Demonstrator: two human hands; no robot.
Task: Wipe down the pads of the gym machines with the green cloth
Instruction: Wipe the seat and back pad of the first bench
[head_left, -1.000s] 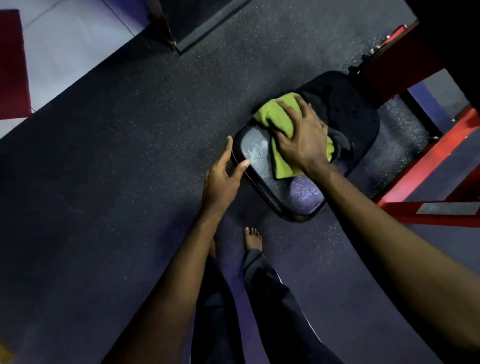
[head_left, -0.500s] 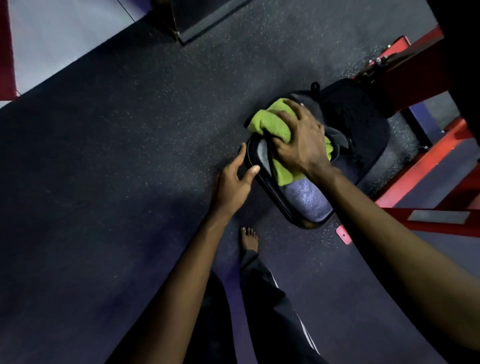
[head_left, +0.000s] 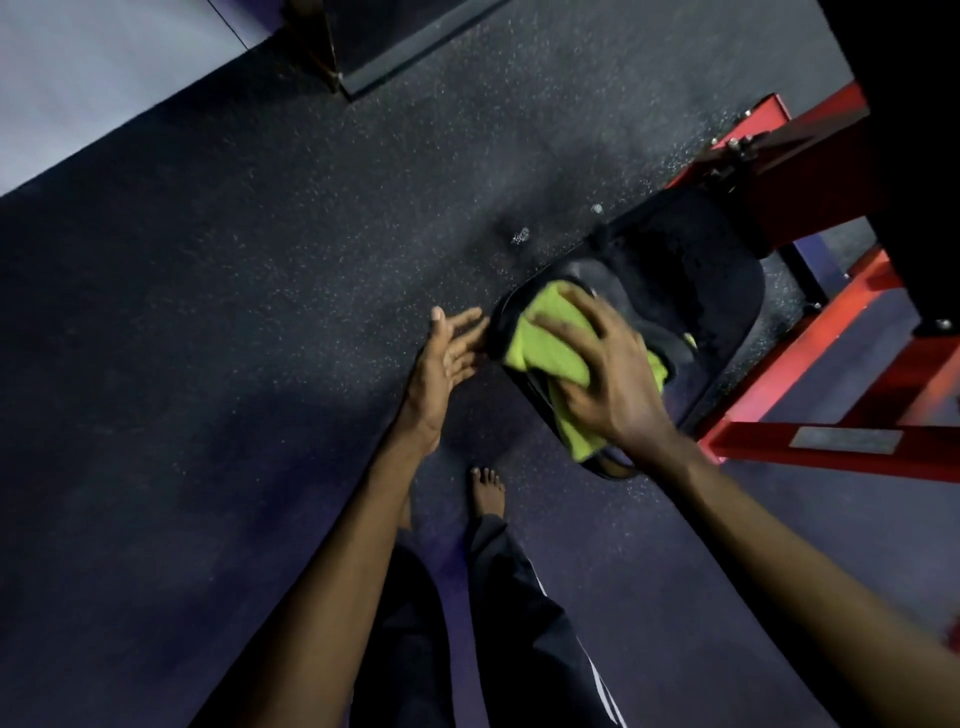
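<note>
A black seat pad (head_left: 722, 291) of a red gym machine sits right of centre. The green cloth (head_left: 545, 343) lies bunched on the pad's near left edge. My right hand (head_left: 608, 374) presses on the cloth, with spread fingers curled over it. My left hand (head_left: 447, 358) is beside the pad's left rim, palm turned up and fingers straight, their tips at or just short of the rim. It holds nothing. Most of the pad's near part is hidden under the cloth and my right hand.
The machine's red frame (head_left: 810, 452) runs along the right side, with a dark upright mass at the top right. The speckled dark rubber floor (head_left: 260, 312) spreads to the left. My bare foot (head_left: 488, 488) stands just below the pad.
My right hand has dragged the cloth toward the pad's near left edge. My left hand has come off the rim and turned palm up. The view has shifted.
</note>
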